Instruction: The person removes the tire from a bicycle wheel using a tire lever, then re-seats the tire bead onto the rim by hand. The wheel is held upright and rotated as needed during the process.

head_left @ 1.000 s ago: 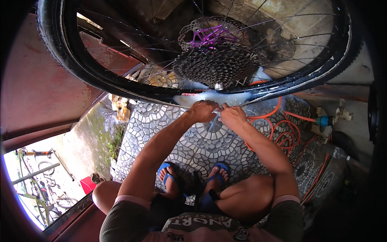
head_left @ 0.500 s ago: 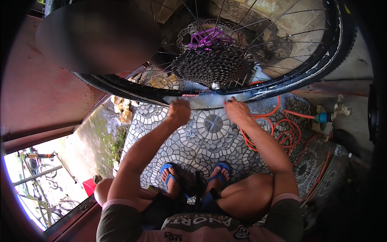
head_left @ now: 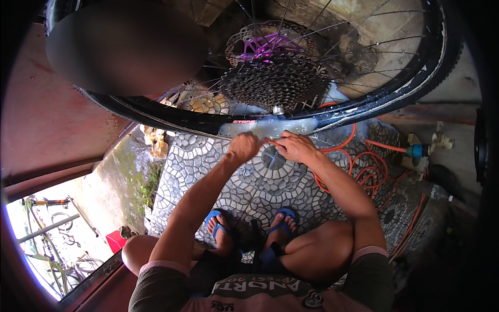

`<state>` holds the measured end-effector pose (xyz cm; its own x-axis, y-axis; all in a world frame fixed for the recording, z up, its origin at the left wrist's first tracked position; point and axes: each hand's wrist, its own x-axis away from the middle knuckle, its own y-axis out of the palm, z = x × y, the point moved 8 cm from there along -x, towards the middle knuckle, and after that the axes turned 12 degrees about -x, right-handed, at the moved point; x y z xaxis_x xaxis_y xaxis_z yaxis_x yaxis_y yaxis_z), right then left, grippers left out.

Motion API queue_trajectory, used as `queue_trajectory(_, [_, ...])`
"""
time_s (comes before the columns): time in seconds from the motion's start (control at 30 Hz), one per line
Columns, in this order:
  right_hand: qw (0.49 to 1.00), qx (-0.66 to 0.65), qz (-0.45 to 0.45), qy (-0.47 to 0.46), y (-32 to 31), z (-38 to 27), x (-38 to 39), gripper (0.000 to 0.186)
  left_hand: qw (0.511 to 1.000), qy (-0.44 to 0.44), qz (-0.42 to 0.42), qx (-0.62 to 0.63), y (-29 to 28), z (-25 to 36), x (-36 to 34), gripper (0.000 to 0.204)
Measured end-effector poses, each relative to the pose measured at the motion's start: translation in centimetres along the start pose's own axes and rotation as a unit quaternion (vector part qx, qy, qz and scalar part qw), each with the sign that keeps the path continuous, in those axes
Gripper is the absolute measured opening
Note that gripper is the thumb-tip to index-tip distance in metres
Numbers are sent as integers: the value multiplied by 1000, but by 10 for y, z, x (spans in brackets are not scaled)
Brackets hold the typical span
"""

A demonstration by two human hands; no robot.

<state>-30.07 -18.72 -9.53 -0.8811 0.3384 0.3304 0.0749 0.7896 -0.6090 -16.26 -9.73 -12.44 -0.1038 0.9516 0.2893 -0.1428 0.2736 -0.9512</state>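
Observation:
A bicycle wheel [head_left: 374,111] with a black rim and tire stands in front of me. It carries a black cassette [head_left: 273,86] and a purple-centred brake rotor [head_left: 267,46]. A whitish, translucent patch [head_left: 291,124], film or wet foam, I cannot tell which, covers the near part of the rim. Just below it, my left hand [head_left: 244,147] is closed at the tire's near edge. Beside it my right hand [head_left: 297,147] is closed, fingertips pinched together. Between them shows a short reddish-orange sliver; whether it is a finger or a held thing is unclear.
An orange hose [head_left: 371,174] lies coiled at right, joined to a blue connector [head_left: 414,151] by a tap. A clear bottle [head_left: 439,192] lies nearby. Pebble mosaic [head_left: 208,182] paves the ground under my blue flip-flops [head_left: 284,221]. Bicycles [head_left: 57,234] stand beyond an opening at left.
Both hands have drawn closer together and slightly toward me, off the rim's near edge. The whitish patch between them now shows more fully. The wheel has shifted slightly.

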Motion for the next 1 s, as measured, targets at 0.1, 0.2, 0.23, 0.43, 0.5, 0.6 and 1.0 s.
queue_trajectory(0.1, [1000, -3, -8, 11, -1, -3, -1, 25, 982, -171, -82, 22, 4, -47, -15, 44])
queue_trajectory(0.2, [999, 17, -27, 36, 2, 0, 2, 27, 973, -210, -35, -93, -11, -25, -13, 49])
queue_trajectory(0.23, [999, 21, -28, 40, 3, 0, 3, 27, 969, -214, -73, -97, -3, -22, -16, 49])
queue_trajectory(0.43, [1000, 14, -12, 21, 3, -4, -4, 27, 973, -210, -89, -29, 22, -35, -26, 27])
queue_trajectory(0.5, [999, 13, -13, 27, -1, -4, -5, 28, 971, -213, -109, -31, 25, -37, -26, 25])
queue_trajectory(0.6, [999, 8, -14, 44, -4, 0, -5, 29, 975, -184, -110, -49, 16, -45, -24, 21])
queue_trajectory(1.0, [999, -11, -7, 33, -3, 6, -5, 28, 981, -167, -86, -47, 3, -53, -15, 17])
